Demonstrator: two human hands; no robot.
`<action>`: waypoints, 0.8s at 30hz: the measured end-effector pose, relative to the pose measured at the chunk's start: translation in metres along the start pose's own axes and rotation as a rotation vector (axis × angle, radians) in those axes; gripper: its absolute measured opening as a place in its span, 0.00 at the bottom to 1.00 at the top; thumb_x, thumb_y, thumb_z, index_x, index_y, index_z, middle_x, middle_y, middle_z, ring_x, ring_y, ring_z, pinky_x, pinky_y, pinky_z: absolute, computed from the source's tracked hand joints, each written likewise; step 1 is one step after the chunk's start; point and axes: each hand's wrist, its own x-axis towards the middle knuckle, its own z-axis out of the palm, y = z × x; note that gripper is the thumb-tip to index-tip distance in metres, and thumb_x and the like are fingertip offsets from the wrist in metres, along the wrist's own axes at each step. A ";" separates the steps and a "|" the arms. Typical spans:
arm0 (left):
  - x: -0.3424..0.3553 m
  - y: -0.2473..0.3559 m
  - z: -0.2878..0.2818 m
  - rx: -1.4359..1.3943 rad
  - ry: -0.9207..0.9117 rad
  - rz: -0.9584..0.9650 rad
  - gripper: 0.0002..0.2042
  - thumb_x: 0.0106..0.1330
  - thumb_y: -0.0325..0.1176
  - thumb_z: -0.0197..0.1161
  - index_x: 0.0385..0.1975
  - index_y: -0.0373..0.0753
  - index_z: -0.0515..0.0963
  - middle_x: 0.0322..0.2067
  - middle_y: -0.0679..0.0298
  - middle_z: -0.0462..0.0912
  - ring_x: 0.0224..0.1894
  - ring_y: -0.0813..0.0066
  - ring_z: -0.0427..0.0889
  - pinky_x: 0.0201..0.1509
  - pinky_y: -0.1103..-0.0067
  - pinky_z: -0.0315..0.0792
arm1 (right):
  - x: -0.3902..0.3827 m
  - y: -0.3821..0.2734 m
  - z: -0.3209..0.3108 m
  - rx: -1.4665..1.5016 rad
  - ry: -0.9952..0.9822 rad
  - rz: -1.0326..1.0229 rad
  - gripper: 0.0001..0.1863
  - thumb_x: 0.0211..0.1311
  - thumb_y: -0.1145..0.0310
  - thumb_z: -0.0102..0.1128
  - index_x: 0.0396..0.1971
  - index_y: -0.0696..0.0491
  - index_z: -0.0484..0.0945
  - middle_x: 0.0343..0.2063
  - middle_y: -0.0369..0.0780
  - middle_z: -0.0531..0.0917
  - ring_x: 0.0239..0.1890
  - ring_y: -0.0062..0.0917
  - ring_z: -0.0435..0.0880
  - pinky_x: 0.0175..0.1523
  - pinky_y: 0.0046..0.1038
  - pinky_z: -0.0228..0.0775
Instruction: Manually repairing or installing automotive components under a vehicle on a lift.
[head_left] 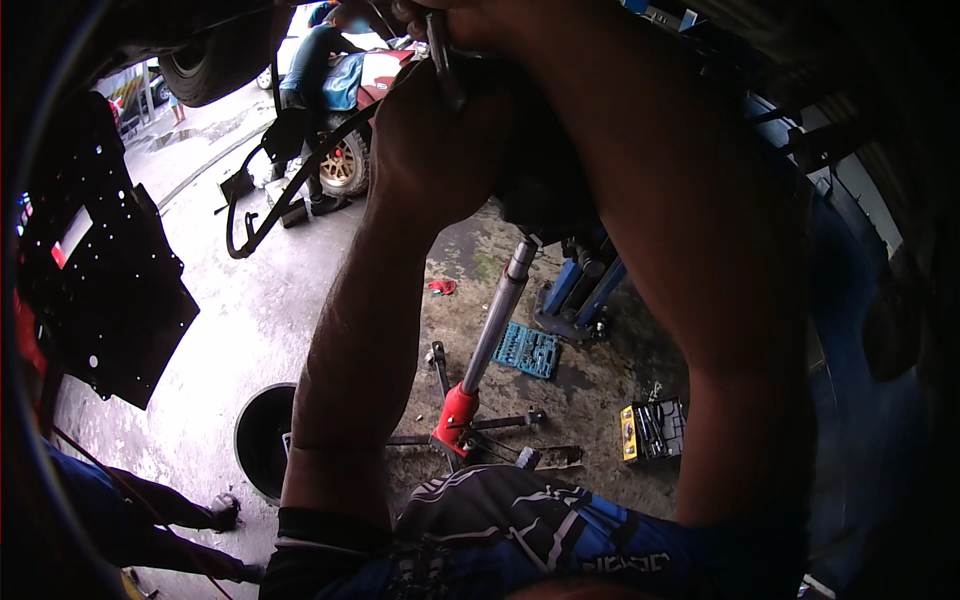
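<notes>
Both my arms reach up beneath a raised vehicle. At the top, my right hand (490,25) is closed on a slim shiny metal tool (440,50) whose exact kind I cannot make out. Its lower end runs down to my left hand (430,150), which is closed in a fist just below; what that hand grips is hidden in shadow. Beside and behind my left hand is a dark underbody part (545,190). A bent black bar (275,225) hangs to the left of my left wrist.
A red-based jack (458,415) stands upright below my arms. A blue socket set (527,350), a yellow-fronted toolbox (630,433) and a red rag (441,287) lie on the floor. At left are a black bin (243,440), a perforated dark panel (110,300) and another person's legs (160,500).
</notes>
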 end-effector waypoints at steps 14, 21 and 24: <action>-0.003 0.001 0.001 -0.048 0.005 -0.050 0.12 0.61 0.36 0.63 0.40 0.36 0.78 0.31 0.54 0.84 0.35 0.67 0.85 0.38 0.74 0.78 | -0.012 -0.020 -0.014 0.161 -0.138 0.153 0.08 0.61 0.71 0.56 0.29 0.61 0.76 0.19 0.40 0.73 0.15 0.22 0.67 0.18 0.26 0.56; -0.002 -0.017 0.000 0.213 0.072 0.396 0.06 0.59 0.30 0.61 0.34 0.37 0.78 0.32 0.56 0.81 0.33 0.61 0.83 0.36 0.70 0.78 | -0.034 -0.025 0.002 -0.267 0.144 -0.171 0.12 0.58 0.69 0.58 0.26 0.65 0.80 0.20 0.47 0.80 0.21 0.31 0.79 0.25 0.33 0.69; 0.004 -0.019 0.002 0.311 0.104 0.545 0.05 0.59 0.30 0.61 0.33 0.38 0.78 0.32 0.56 0.81 0.32 0.59 0.83 0.36 0.70 0.78 | -0.015 -0.017 -0.004 -0.641 0.187 -0.280 0.13 0.54 0.69 0.57 0.24 0.66 0.80 0.21 0.52 0.82 0.25 0.36 0.83 0.29 0.35 0.72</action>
